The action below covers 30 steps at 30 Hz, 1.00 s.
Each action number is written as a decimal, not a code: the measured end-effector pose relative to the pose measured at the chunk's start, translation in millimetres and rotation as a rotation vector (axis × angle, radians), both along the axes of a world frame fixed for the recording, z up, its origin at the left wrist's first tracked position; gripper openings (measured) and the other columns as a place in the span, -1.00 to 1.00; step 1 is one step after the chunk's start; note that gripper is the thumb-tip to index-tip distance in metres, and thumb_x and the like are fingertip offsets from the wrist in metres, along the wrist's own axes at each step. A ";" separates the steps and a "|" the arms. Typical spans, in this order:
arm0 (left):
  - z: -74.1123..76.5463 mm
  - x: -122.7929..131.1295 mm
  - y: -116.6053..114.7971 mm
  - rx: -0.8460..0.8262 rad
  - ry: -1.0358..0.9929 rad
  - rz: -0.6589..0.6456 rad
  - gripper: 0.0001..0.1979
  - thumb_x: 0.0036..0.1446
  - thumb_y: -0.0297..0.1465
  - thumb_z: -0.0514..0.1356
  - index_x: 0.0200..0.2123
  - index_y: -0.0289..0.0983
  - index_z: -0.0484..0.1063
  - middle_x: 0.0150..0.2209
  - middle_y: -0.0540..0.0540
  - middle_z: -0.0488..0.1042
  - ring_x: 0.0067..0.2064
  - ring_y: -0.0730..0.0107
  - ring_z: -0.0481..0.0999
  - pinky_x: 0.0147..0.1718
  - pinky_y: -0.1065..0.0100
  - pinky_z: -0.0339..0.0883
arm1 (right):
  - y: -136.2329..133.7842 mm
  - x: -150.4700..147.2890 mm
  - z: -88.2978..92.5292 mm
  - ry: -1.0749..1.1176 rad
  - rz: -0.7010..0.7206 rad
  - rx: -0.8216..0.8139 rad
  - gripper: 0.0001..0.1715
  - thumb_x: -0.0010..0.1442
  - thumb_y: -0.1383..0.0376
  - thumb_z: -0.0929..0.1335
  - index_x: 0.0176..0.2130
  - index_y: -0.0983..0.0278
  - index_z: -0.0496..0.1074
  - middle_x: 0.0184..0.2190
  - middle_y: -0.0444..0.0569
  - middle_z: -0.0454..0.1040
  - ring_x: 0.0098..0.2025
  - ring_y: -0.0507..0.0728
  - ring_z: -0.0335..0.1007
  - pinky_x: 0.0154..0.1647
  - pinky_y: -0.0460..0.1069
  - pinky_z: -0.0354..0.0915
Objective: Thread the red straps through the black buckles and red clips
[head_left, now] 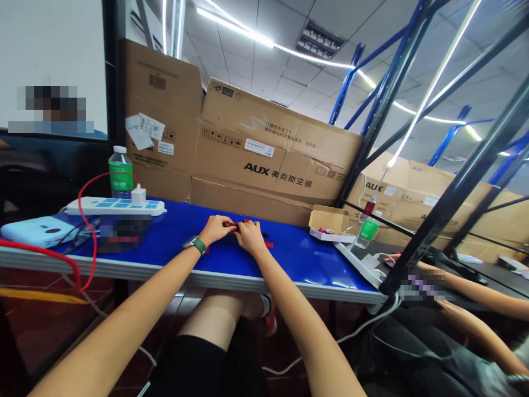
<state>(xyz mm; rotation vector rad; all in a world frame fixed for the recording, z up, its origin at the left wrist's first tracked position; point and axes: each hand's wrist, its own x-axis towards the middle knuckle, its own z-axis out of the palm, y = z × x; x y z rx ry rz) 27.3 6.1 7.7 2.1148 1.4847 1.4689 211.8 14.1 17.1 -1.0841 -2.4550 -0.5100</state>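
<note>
My left hand [216,229], with a watch [195,243] on its wrist, pinches a small dark red piece [231,225] over the blue table. Close beside it, my right hand [249,236] has its fingers bent onto the same piece, and the two hands nearly touch. What kind of piece it is, I cannot make out. Just right of my right hand lies a flat red strip [268,244] with a small dark bit near it. More red shows behind the right fingers and under my left wrist, partly hidden.
A power strip [82,206] with a white charger [138,195], a green-labelled bottle [120,172] and a light blue device [33,230] stand left. An open small box [328,226] holds red bits at right. Cardboard [268,149] walls the back. A co-worker's arms [475,286] rest beyond the black post.
</note>
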 end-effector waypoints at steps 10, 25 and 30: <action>5.7 -15.4 2.5 0.192 -0.387 0.186 -0.79 0.19 -0.27 0.20 -0.25 -0.29 0.53 -0.32 -0.12 0.61 -0.45 0.32 0.60 -0.40 0.36 0.43 | 10.4 26.3 13.8 0.049 -0.096 -0.029 -0.54 0.39 0.02 0.27 0.07 0.27 0.45 -0.17 0.11 0.61 -0.16 0.18 0.54 -0.16 -0.05 0.24; 8.9 -34.8 7.9 0.284 -1.108 0.099 -0.69 0.25 -0.30 0.22 0.04 -0.23 0.45 -0.31 0.02 0.42 -0.57 0.65 0.32 -0.61 0.54 0.32 | 25.1 49.8 14.8 0.416 -0.510 -0.102 -0.60 0.39 0.09 0.27 0.01 0.33 0.45 -0.21 0.17 0.60 -0.18 0.19 0.55 -0.19 -0.04 0.30; 14.4 -32.3 5.2 -0.062 -1.201 -0.365 -0.65 0.08 -0.34 0.38 -0.06 -0.25 0.47 -0.37 0.02 0.46 -0.56 0.65 0.34 -0.62 0.60 0.24 | 26.8 54.5 4.5 0.350 -0.585 -0.167 -0.58 0.31 0.20 0.31 0.05 0.41 0.44 -0.02 0.32 0.50 0.07 0.33 0.40 -0.01 0.10 0.29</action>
